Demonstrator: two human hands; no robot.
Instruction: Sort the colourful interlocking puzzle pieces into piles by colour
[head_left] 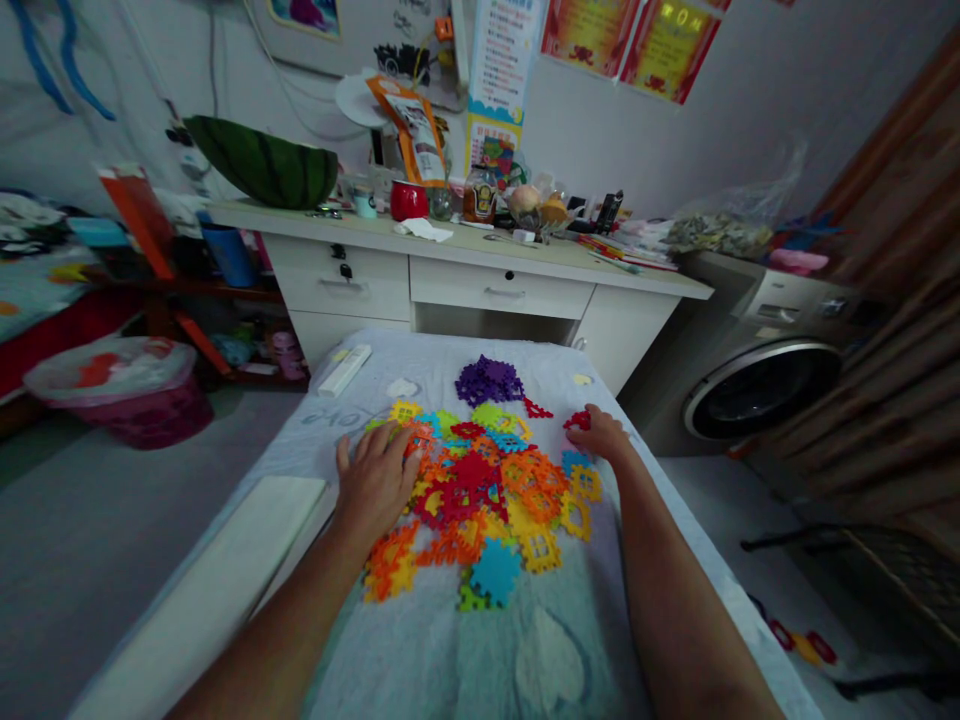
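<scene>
Left hand (379,475) lay spread, palm down, fingertips over the near-left edge of a mixed pile of toothed plastic pieces (472,470); I could not tell whether it pressed on them. Right hand (600,432) had thumb and fingers closed on a red piece (577,421), just right of the pile and near the side edge of the cloth-covered tabletop (405,665). Whether that piece was lifted, I could not tell.

Just nearer than the right hand: a blue piece (576,461). Farther off and to its left: a purple heap (489,381), a loose red scrap (537,408) at its side.

Risks, as I judged them: a weak pinch so near the edge might drop the red piece to the floor. Teeth could snag, so a pull from the left hand might drag neighbours along. A careless sweep could scatter the purple heap.
</scene>
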